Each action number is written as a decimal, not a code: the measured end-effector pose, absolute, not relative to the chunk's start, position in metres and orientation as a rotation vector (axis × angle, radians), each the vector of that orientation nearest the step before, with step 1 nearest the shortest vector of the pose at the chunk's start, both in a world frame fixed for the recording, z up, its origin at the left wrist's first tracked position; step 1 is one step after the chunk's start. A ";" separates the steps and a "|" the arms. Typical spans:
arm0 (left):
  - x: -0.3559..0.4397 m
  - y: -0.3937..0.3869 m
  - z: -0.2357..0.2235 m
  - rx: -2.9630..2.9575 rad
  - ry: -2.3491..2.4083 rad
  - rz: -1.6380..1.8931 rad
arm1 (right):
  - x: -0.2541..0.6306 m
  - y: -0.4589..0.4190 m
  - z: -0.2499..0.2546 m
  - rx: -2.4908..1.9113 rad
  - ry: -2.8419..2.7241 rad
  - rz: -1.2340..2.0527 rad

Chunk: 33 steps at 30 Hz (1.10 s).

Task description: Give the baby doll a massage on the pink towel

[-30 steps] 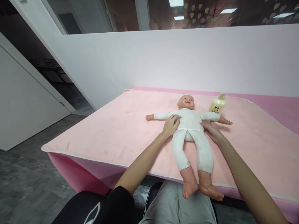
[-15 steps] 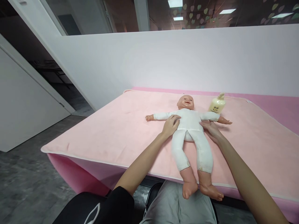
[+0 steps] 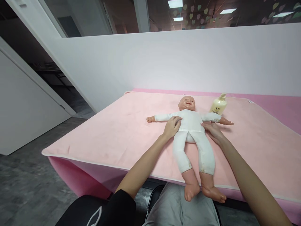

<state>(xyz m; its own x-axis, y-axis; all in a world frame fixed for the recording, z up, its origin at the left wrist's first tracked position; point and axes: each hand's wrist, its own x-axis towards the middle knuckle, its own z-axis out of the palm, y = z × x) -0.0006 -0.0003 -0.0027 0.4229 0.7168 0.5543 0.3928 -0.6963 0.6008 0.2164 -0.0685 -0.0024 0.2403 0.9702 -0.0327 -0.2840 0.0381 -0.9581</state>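
Observation:
A baby doll (image 3: 190, 121) with a white cloth body lies on its back, arms spread and head toward the wall. Its plastic feet hang past the table's front edge, above my lap. My left hand (image 3: 172, 127) curves over the left side of its torso, fingertips on the white cloth. At the torso's right side, just below the doll's arm, my right hand (image 3: 213, 131) presses in with the thumb against the cloth; its other fingers are partly hidden. Together the two hands hold the torso between them. Behind the doll's right-side arm stands a pale yellow pump bottle (image 3: 218, 105).
A light pink blanket (image 3: 113, 135) covers most of the table, over a darker pink cover (image 3: 277, 108). A white wall (image 3: 176, 62) with a window above it rises behind. At the left is a white door (image 3: 28, 106); a black chair (image 3: 77, 210) stands at the lower left.
The view has shifted very slightly. Both hands and the doll stay as they were.

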 end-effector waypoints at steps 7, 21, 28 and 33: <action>-0.001 -0.001 -0.001 2.285 0.953 1.147 | 0.218 -0.066 -0.006 -1.094 -0.845 1.146; -0.003 -0.002 0.000 2.288 0.941 1.115 | 0.219 -0.067 -0.006 -1.120 -0.859 1.138; 0.005 -0.009 0.007 2.027 0.907 1.096 | 0.216 -0.067 -0.004 -1.069 -0.852 1.138; 0.012 -0.029 0.023 2.149 0.812 0.874 | 0.209 -0.062 -0.003 -0.992 -0.678 1.084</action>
